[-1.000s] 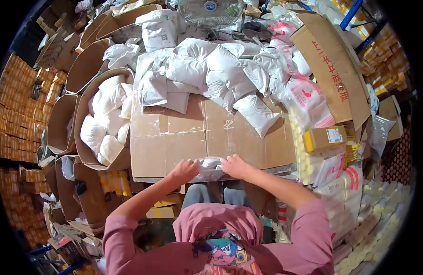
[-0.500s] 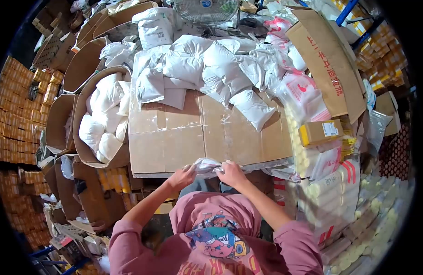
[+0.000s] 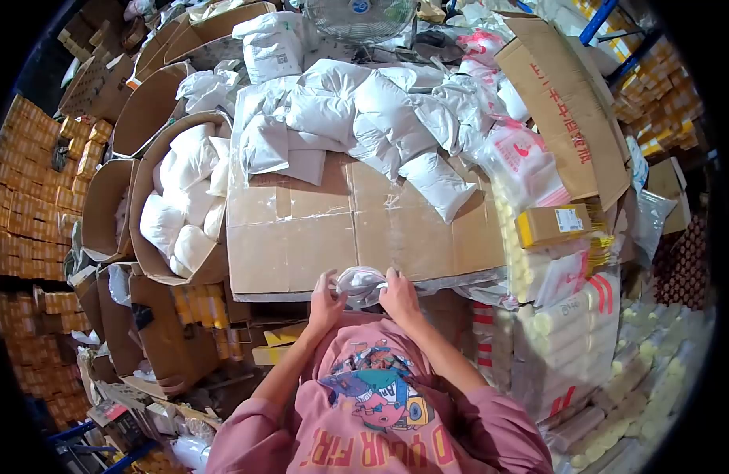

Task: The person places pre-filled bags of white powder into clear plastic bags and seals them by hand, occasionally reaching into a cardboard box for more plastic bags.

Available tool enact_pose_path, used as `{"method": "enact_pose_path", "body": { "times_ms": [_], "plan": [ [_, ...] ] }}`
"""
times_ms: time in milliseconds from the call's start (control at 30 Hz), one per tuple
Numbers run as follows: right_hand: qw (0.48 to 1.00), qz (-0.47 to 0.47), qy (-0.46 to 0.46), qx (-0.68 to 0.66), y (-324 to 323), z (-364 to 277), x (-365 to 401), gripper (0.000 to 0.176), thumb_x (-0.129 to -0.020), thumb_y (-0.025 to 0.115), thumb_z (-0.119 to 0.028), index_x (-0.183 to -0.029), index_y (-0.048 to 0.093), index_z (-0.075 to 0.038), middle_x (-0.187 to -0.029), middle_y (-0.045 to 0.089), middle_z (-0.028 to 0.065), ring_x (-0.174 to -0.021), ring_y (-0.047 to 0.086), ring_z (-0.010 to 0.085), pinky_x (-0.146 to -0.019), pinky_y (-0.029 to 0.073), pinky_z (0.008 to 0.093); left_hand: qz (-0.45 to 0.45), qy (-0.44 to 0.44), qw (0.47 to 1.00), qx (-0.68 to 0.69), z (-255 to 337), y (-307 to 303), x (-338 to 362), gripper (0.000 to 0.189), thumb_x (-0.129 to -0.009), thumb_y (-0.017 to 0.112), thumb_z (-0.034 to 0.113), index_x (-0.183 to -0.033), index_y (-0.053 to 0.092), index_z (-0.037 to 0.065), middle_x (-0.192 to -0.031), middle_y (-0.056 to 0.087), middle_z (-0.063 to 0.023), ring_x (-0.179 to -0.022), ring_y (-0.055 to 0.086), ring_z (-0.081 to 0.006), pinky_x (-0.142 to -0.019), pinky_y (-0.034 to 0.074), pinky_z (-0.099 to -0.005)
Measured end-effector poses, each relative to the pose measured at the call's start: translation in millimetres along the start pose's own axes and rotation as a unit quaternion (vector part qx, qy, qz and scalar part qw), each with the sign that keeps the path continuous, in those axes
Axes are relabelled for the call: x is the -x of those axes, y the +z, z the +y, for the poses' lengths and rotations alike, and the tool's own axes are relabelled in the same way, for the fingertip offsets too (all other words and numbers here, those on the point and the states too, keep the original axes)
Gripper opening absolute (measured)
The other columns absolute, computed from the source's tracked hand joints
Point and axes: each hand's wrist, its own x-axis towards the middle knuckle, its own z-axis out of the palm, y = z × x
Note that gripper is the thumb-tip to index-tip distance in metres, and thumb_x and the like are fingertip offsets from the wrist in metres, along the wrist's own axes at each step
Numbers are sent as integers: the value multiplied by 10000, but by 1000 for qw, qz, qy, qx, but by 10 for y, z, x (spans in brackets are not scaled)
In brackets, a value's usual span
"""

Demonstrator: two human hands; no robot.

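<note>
At the front edge of the cardboard-covered table (image 3: pixel 301 253), a white plastic bag (image 3: pixel 362 286) is bunched between my hands. My left hand (image 3: pixel 326 303) is closed on the bag's left side, and my right hand (image 3: pixel 399 297) grips its right side. The bag's upper part bulges up in a rounded fold, while its lower part is hidden against my shirt. Farther back on the cardboard lies a heap of filled white bags (image 3: pixel 380 110). One filled bag (image 3: pixel 437 186) lies forward of the heap, right of the middle.
A carton of full white bags (image 3: pixel 192 158) stands left of the table. At the right are a small cardboard box (image 3: pixel 555 226), a tall carton flap (image 3: pixel 550 110) and wrapped rolls (image 3: pixel 570 340). A fan (image 3: pixel 360 14) stands at the back.
My hands have drawn slightly apart and turned more upright, with my elbows closer in. The bag between them has opened from a tight twist into a wider fold.
</note>
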Motion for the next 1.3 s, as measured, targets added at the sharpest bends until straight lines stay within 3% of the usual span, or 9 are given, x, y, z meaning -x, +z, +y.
{"method": "enact_pose_path", "body": {
  "times_ms": [67,167,333,633,867,967,1033,1067,1300],
  "plan": [
    [1000,3,-10,-2,-12,15,-38,202,-761,566,-36,-945,495,8,-882,594,282,-828,597,467,-728,495,527,30,-56,998,-27,-136,51,-102,262,-773,651,93,-999,609,-34,-756,642,-130,-655,638,-222,-633,511,-311],
    [1000,4,-8,-2,-39,-41,-17,173,-763,570,-48,-914,505,8,-864,600,276,-815,600,467,-715,496,526,23,-90,988,-122,-101,14,-207,236,-748,652,108,-935,613,-31,-764,639,-165,-646,635,-223,-618,500,-315],
    [1000,14,6,10,71,-47,-46,122,-768,558,-49,-868,516,7,-790,602,251,-817,609,444,-681,479,536,63,45,976,-204,-7,100,-148,99,-733,581,73,-747,528,-9,-707,574,-210,-713,559,-424,-653,450,-493],
    [981,81,-37,-170,124,327,23,107,-721,547,39,-722,445,7,-652,516,199,-615,523,390,-542,401,414,88,56,978,-183,169,23,10,94,-727,586,60,-734,520,-5,-721,558,-201,-692,560,-395,-630,456,-447],
    [971,39,135,-194,212,369,66,311,-682,737,-182,-701,471,-23,-626,571,117,-603,580,263,-567,445,366,54,36,967,-248,404,9,-13,113,-735,600,81,-754,531,-6,-801,563,-210,-786,570,-396,-676,473,-462],
    [913,-89,303,-257,-41,122,17,380,-663,782,-271,-707,494,-27,-642,610,109,-632,633,238,-579,474,383,56,56,964,-252,141,77,-68,123,-758,592,105,-763,541,-7,-786,594,-222,-766,589,-418,-670,477,-485],
    [947,-58,225,-224,129,200,48,370,-681,773,-280,-734,516,-19,-672,627,162,-653,659,295,-578,491,413,16,39,962,-272,-84,85,-152,117,-774,578,119,-776,563,4,-782,620,-223,-750,605,-433,-655,480,-502],
    [984,27,106,-138,476,462,51,293,-707,731,-224,-775,546,-8,-698,625,213,-687,655,360,-602,498,445,-4,29,960,-280,-146,91,-183,118,-782,570,127,-783,573,9,-780,633,-223,-742,613,-440,-648,481,-511],
    [996,46,76,-16,353,480,20,69,-732,553,-45,-790,567,-9,-741,602,256,-782,594,462,-689,463,539,-14,-23,923,-385,-96,130,-197,92,-748,558,107,-811,619,79,-784,641,-226,-761,619,-456,-642,489,-538]
  ]
}}
